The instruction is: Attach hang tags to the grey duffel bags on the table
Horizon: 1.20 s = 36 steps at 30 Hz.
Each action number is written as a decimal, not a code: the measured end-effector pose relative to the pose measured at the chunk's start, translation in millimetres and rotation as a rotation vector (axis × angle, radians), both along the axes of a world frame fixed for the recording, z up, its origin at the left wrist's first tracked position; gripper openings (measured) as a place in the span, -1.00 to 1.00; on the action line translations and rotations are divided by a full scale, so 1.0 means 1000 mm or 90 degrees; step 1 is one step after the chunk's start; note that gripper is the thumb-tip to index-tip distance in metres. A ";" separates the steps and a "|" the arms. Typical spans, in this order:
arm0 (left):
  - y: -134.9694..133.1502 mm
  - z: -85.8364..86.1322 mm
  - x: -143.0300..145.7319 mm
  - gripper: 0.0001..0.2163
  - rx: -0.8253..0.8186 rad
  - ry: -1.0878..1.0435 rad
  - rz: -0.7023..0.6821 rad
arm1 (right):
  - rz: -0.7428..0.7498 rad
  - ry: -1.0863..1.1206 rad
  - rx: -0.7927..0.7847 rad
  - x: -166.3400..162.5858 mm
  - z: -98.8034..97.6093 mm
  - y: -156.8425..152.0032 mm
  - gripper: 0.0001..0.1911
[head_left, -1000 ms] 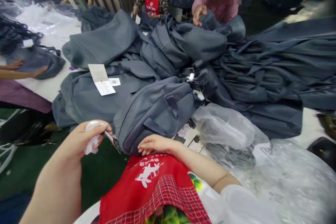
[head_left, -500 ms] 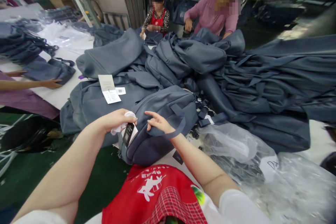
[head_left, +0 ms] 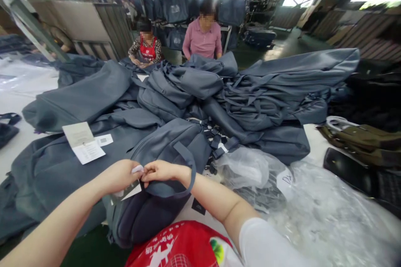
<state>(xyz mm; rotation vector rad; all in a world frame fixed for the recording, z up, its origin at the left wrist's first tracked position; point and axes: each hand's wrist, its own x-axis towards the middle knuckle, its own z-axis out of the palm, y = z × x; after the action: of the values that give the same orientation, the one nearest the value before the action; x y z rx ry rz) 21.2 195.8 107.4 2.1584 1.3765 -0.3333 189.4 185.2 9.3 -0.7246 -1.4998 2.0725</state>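
A blue-grey bag [head_left: 169,142] lies in front of me, tilted, its strap [head_left: 188,154] looped over my right forearm. My left hand [head_left: 122,175] is closed at the bag's near left side. It holds a white crumpled wad [head_left: 137,169] and a black-and-white hang tag [head_left: 134,191], which sticks out below the fingers. Pinched together, the fingers of my right hand [head_left: 161,173] meet the left fingertips; what they grip is too small to make out. On another blue-grey bag [head_left: 40,171] to the left lie an unfolded white leaflet [head_left: 84,142] and a small label [head_left: 104,139].
Heaped blue-grey bags [head_left: 250,100] cover the table's far side. Clear plastic bags [head_left: 328,217] spread at the right, near a black case [head_left: 349,171] and an olive bag [head_left: 366,137]. A dark card [head_left: 198,205] lies by my apron. Two people [head_left: 203,37] work across the table.
My right hand has moved left to meet my left hand, and its fingers have closed from a pointing pose. The camera view has tilted up and turned right.
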 end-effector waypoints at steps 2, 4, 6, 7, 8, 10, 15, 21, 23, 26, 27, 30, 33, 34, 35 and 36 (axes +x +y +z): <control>0.003 0.002 0.003 -0.72 0.008 0.002 -0.005 | -0.037 0.007 -0.029 0.001 0.002 0.000 -0.88; 0.005 0.007 0.005 -0.70 0.010 0.002 0.000 | -0.064 0.056 -0.086 0.004 0.004 0.000 -0.86; 0.005 0.012 0.007 -0.70 0.003 0.002 0.002 | -0.086 0.127 -0.152 0.008 0.006 0.001 -0.85; 0.005 0.014 0.009 -0.70 0.001 0.001 0.001 | -0.094 0.156 -0.181 0.010 0.007 0.002 -0.86; 0.004 0.016 0.010 -0.70 0.000 -0.001 -0.002 | -0.093 0.176 -0.206 0.011 0.007 0.003 -0.87; 0.001 0.020 0.013 -0.69 0.002 -0.003 -0.014 | -0.076 0.195 -0.236 0.013 0.006 0.004 -0.89; 0.000 0.026 0.017 -0.71 0.006 0.028 -0.040 | -0.080 0.217 -0.269 0.016 0.001 0.008 -0.95; 0.002 0.029 0.016 -0.76 -0.014 0.015 -0.014 | -0.002 0.289 -0.368 0.020 0.003 0.012 -0.94; 0.000 0.026 0.018 -0.75 0.009 0.039 -0.034 | -0.026 0.286 -0.357 0.019 0.001 0.012 -0.94; -0.001 0.020 0.023 -0.71 0.055 0.106 -0.088 | 0.011 0.297 -0.378 0.021 -0.003 0.012 -0.93; -0.001 0.018 0.024 -0.70 0.065 0.132 -0.108 | 0.041 0.298 -0.385 0.023 -0.005 0.012 -0.91; 0.001 0.013 0.023 -0.69 0.070 0.178 -0.142 | 0.115 0.238 -0.322 0.034 -0.010 0.011 -0.85; -0.004 0.011 0.020 -0.71 0.071 0.177 -0.168 | 0.039 0.047 -0.082 0.044 -0.015 0.009 -0.85; -0.009 0.009 0.020 -0.69 0.078 0.182 -0.182 | -0.009 -0.038 0.032 0.046 -0.017 0.008 -0.86; -0.016 0.006 0.022 -0.65 0.088 0.190 -0.189 | -0.055 -0.125 0.156 0.048 -0.018 0.007 -0.87; -0.023 0.003 0.024 -0.58 0.099 0.197 -0.179 | -0.093 -0.205 0.278 0.049 -0.018 0.006 -0.88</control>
<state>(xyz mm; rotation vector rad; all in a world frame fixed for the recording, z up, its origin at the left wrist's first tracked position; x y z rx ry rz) 45.5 172.8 110.0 2.5170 1.2923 -0.7149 238.1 191.6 -9.1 -0.9841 -1.9238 1.4931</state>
